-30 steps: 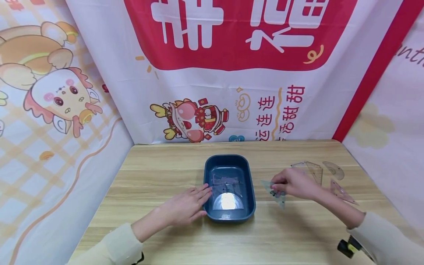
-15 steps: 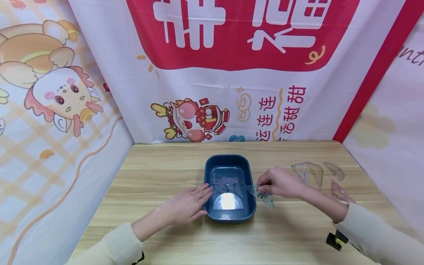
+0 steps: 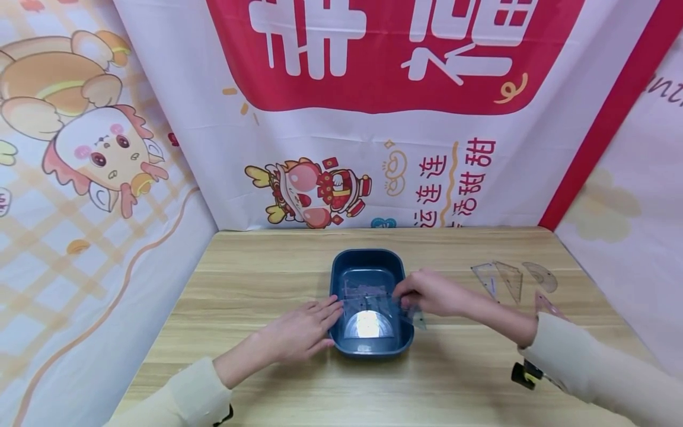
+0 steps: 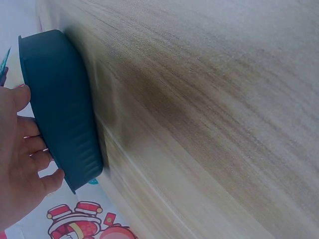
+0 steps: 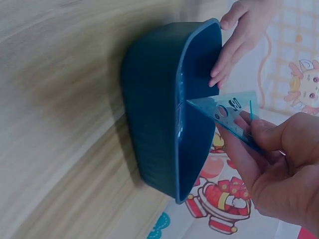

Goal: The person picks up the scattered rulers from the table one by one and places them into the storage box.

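Observation:
A dark blue plastic box [image 3: 372,353] stands mid-table. My left hand [image 3: 308,330] rests at its left side, relaxed fingers [image 4: 36,144] touching the rim in the left wrist view. My right hand [image 3: 434,293] pinches a clear teal set square [image 5: 232,110] between thumb and fingers; it is tilted over the right rim, one corner pointing into the box. Inside the box lie a clear protractor [image 3: 368,327] and other transparent pieces [image 3: 364,290], partly overlapping.
Right of the box, on the wooden table [image 3: 256,261], lie two clear set squares, one with a blue edge [image 3: 485,279] and one greyish [image 3: 510,280], a clear protractor [image 3: 541,276] and a pink set square [image 3: 546,306] partly behind the right sleeve. Printed cloths hang around the table.
My right hand has moved left with the teal set square, from the table beside the box to over its right rim. The left hand has stayed at the box's left side.

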`<state>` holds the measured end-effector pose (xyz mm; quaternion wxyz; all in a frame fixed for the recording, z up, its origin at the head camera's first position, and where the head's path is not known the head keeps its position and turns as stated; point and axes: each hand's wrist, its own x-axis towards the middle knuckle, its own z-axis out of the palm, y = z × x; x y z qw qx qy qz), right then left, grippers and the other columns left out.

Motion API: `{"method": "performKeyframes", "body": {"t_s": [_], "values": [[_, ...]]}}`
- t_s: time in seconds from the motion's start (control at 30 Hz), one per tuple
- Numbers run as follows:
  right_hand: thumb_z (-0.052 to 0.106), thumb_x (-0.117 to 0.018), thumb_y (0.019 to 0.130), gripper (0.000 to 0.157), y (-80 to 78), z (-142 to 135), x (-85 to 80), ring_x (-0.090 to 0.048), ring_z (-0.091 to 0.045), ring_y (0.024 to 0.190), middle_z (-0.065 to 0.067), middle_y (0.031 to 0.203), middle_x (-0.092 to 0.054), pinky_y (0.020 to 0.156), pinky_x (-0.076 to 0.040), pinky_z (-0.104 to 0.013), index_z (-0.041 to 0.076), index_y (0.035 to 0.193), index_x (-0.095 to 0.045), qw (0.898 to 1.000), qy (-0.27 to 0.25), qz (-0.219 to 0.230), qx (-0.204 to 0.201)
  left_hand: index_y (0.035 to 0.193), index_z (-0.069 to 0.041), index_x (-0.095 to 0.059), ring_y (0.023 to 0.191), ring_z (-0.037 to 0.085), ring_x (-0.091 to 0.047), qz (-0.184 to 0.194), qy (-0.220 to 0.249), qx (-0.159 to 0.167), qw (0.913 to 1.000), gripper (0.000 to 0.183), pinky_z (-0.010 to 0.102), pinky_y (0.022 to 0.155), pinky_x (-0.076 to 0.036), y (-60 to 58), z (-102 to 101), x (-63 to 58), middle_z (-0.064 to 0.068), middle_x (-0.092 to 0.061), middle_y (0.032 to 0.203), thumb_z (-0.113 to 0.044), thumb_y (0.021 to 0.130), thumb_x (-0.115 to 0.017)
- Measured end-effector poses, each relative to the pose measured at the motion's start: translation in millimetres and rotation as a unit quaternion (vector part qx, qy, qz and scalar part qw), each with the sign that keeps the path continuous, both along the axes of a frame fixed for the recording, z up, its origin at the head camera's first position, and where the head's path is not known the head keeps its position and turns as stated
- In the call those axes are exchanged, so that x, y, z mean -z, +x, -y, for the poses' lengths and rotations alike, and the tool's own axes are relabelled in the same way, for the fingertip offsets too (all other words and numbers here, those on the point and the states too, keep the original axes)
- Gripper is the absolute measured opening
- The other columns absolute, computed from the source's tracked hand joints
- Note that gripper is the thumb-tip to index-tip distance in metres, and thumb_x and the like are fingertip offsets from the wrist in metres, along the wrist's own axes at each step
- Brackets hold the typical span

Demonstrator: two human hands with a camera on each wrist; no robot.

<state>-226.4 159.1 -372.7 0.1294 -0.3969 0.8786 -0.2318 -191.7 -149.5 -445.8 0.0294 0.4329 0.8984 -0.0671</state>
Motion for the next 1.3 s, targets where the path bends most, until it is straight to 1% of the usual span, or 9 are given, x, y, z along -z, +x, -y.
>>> {"method": "performKeyframes", "body": {"t_s": [0.13, 0.2, 0.37, 0.47, 0.63, 0.8, 1.0, 1.17, 1.3], "values": [[-0.008, -0.055, 0.087, 0.026, -1.9, 7.5, -4.0, -0.064, -0.005, 0.074, -0.002, 0.089, -0.07, 0.066, -0.053, -0.015, 0.006, 0.104, -0.07, 1.0, 0.006, 0.013, -0.02, 0.146, -0.008, -0.03, 0.143, 0.024, -0.019, 0.0, -0.004, 0.0, 1.0, 0.063, 0.044, 0.111, -0.029, 0.4, 0.3, 0.0, 0.006, -0.026, 0.154, -0.049, 0.098, -0.034], [-0.009, -0.054, 0.087, 0.026, -3.5, 11.7, -6.3, -0.064, -0.004, 0.072, -0.003, 0.087, -0.07, 0.065, -0.053, -0.014, 0.006, 0.101, -0.071, 0.999, 0.008, 0.013, -0.031, 0.146, -0.008, -0.03, 0.143, 0.024, -0.019, 0.002, -0.003, -0.001, 1.0, 0.063, 0.044, 0.111, -0.028, 0.5, 0.4, 0.6, 0.006, -0.026, 0.154, -0.049, 0.098, -0.034], [-0.003, -0.061, 0.085, 0.018, -7.8, 22.9, -11.7, -0.061, -0.005, 0.064, 0.002, 0.077, -0.068, 0.058, -0.05, -0.013, 0.011, 0.084, -0.072, 0.999, 0.025, -0.012, -0.04, 0.146, -0.008, -0.03, 0.143, 0.024, -0.019, 0.006, -0.001, -0.003, 1.0, 0.063, 0.045, 0.111, -0.029, 0.3, 0.8, 1.8, 0.006, -0.026, 0.154, -0.049, 0.098, -0.033], [0.004, -0.065, 0.084, 0.014, -9.1, 28.4, -13.8, -0.058, -0.004, 0.061, 0.006, 0.073, -0.066, 0.057, -0.05, -0.014, 0.016, 0.079, -0.071, 0.998, 0.038, -0.02, -0.039, 0.146, -0.008, -0.03, 0.143, 0.024, -0.019, 0.006, 0.0, 0.0, 1.0, 0.063, 0.045, 0.111, -0.029, -0.1, 1.0, 2.2, 0.007, -0.027, 0.153, -0.049, 0.098, -0.033], [0.009, -0.068, 0.084, 0.01, -11.9, 37.1, -16.0, -0.058, -0.001, 0.062, 0.007, 0.073, -0.067, 0.061, -0.05, -0.012, 0.018, 0.08, -0.072, 0.997, 0.041, -0.014, -0.061, 0.146, -0.008, -0.031, 0.143, 0.024, -0.019, 0.004, 0.004, 0.003, 1.0, 0.063, 0.045, 0.111, -0.029, -0.4, 1.3, 4.0, 0.007, -0.028, 0.153, -0.049, 0.098, -0.033], [0.011, -0.068, 0.085, 0.009, -16.9, 46.2, -17.2, -0.059, 0.002, 0.065, 0.008, 0.077, -0.068, 0.065, -0.05, -0.011, 0.018, 0.083, -0.073, 0.994, 0.061, -0.015, -0.085, 0.146, -0.008, -0.031, 0.143, 0.025, -0.019, -0.001, 0.002, 0.006, 1.0, 0.063, 0.045, 0.11, -0.03, -1.8, 0.6, 3.0, 0.008, -0.028, 0.153, -0.048, 0.098, -0.034], [0.012, -0.068, 0.085, 0.01, -20.8, 59.2, -17.6, -0.059, 0.001, 0.07, 0.007, 0.084, -0.069, 0.068, -0.051, -0.012, 0.016, 0.089, -0.076, 0.989, 0.111, -0.014, -0.097, 0.146, -0.008, -0.031, 0.143, 0.025, -0.019, -0.001, -0.008, 0.004, 1.0, 0.064, 0.045, 0.111, -0.03, -3.3, -0.8, -1.9, 0.007, -0.027, 0.153, -0.05, 0.098, -0.034], [0.006, -0.065, 0.086, 0.015, -21.3, 70.2, -14.0, -0.057, -0.001, 0.069, 0.008, 0.079, -0.067, 0.067, -0.05, -0.011, 0.016, 0.092, -0.075, 0.981, 0.159, 0.009, -0.113, 0.146, -0.007, -0.031, 0.143, 0.025, -0.02, -0.002, -0.005, 0.008, 1.0, 0.063, 0.045, 0.11, -0.03, -2.5, -0.6, -3.9, 0.008, -0.028, 0.153, -0.048, 0.098, -0.034], [0.003, -0.064, 0.086, 0.018, -21.1, 75.4, -9.4, -0.057, 0.0, 0.068, 0.007, 0.078, -0.067, 0.068, -0.05, -0.01, 0.014, 0.095, -0.075, 0.977, 0.171, 0.014, -0.123, 0.146, -0.006, -0.03, 0.143, 0.025, -0.02, -0.001, -0.004, 0.013, 0.9999, 0.063, 0.045, 0.11, -0.031, -1.4, -0.3, -3.5, 0.009, -0.028, 0.152, -0.048, 0.098, -0.034]]}}
